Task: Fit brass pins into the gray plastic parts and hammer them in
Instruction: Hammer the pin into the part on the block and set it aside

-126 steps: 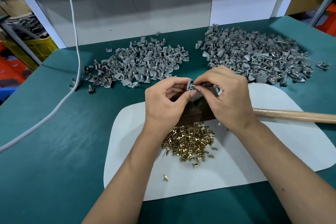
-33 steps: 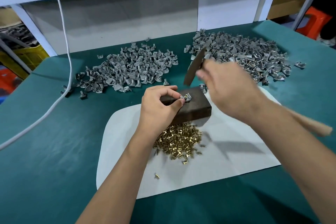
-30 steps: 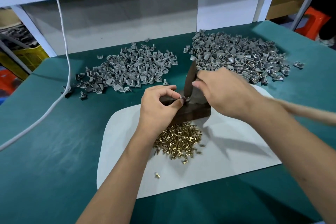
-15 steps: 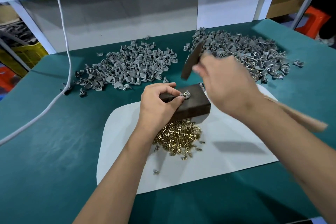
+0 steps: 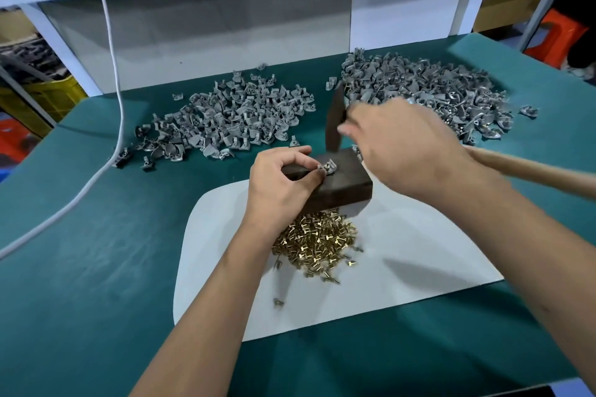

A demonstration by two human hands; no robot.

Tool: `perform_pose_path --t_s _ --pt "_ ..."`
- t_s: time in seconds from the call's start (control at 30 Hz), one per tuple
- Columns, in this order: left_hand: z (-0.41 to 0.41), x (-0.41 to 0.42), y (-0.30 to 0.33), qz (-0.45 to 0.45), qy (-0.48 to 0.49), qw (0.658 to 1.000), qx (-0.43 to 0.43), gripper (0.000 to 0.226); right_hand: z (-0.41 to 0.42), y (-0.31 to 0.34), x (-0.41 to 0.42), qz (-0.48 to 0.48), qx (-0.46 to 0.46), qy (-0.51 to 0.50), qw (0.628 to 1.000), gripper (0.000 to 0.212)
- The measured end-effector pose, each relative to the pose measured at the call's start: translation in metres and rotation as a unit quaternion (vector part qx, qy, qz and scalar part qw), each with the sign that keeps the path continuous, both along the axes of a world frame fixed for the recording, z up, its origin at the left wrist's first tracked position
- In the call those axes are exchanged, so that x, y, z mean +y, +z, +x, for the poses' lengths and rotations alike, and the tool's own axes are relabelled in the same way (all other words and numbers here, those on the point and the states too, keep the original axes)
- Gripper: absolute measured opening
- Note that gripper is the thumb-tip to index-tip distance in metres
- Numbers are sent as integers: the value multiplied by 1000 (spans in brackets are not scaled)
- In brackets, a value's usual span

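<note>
- Gray plastic part [image 5: 329, 167] with a brass pin in it sits on top of a dark block [image 5: 342, 180], near the block's far left edge.
- The left hand [image 5: 280, 184] rests on the block, its thumb and forefinger pinching the part to steady it.
- The right hand [image 5: 403, 145] is blurred, its fingers wrapped round a hammer [image 5: 335, 126] close to the head; the dark head points down above the block, just right of the part and apart from it.
- The hammer's wooden handle runs out to the right past the wrist.
- The block stands on the far edge of a white mat [image 5: 419, 251] laid on a green table [image 5: 96, 267].
- A heap of loose brass pins [image 5: 316, 245] lies on the mat just in front of the block; one stray pin [image 5: 278, 302] lies nearer the person.
- Two piles of gray parts lie behind: a left pile [image 5: 232, 119] and a right pile [image 5: 435, 90].
- A white cable [image 5: 113, 58] hangs down at the left and trails across the table.
</note>
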State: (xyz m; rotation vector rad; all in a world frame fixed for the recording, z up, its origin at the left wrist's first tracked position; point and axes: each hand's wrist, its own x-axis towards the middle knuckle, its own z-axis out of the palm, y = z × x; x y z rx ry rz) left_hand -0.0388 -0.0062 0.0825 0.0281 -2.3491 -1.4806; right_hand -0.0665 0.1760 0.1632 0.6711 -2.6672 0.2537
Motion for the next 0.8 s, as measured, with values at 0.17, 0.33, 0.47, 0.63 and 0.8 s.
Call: perform_pose_path --t_s 0.17,0.33,0.47,0.63,0.8 --pt "0 0 0 2 -5 1000 8 15 13 -12 -9 30 -66 15 997 27" --pt "0 0 0 5 5 1000 -4 11 3 3 -3 -42 28 -6 999 27" --pt "0 0 -1 4 -5 1000 10 14 11 -12 -10 44 -60 7 997 28" --pt "0 0 1 8 0 1000 -1 13 4 1 -3 -47 35 -8 998 27" --pt "2 0 1 -7 -3 1000 23 19 10 -11 -11 32 -71 4 997 25"
